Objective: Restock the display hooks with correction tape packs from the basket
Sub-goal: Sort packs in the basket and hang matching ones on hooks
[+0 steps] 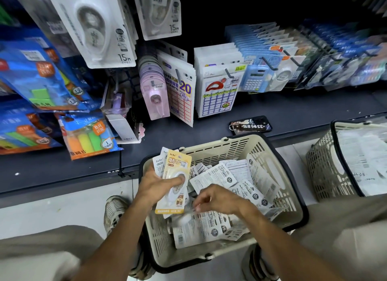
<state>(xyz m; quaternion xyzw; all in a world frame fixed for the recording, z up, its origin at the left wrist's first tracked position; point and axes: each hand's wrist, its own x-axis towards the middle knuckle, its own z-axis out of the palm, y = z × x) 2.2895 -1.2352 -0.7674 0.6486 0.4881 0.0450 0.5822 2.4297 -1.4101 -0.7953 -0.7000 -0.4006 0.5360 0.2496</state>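
While the left hand (156,183) grips a small stack of packs (174,181) upright over the basket (278,169), the right hand (213,199) dips, fingers curled, seemingly pinching another loose pack directly beneath; hooks (229,73) wait ahead.

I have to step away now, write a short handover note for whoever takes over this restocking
Left hand: grips a small stack of correction tape packs, yellow-carded one on top, above the basket's left edge.
Right hand: fingers curled down among the loose packs in the basket; whether it holds one I cannot tell.
Done: packs gathered in the left hand; none seen going onto a hook.
Left: hang the held stack on the display hooks, then keep emptying the basket, which holds many more.
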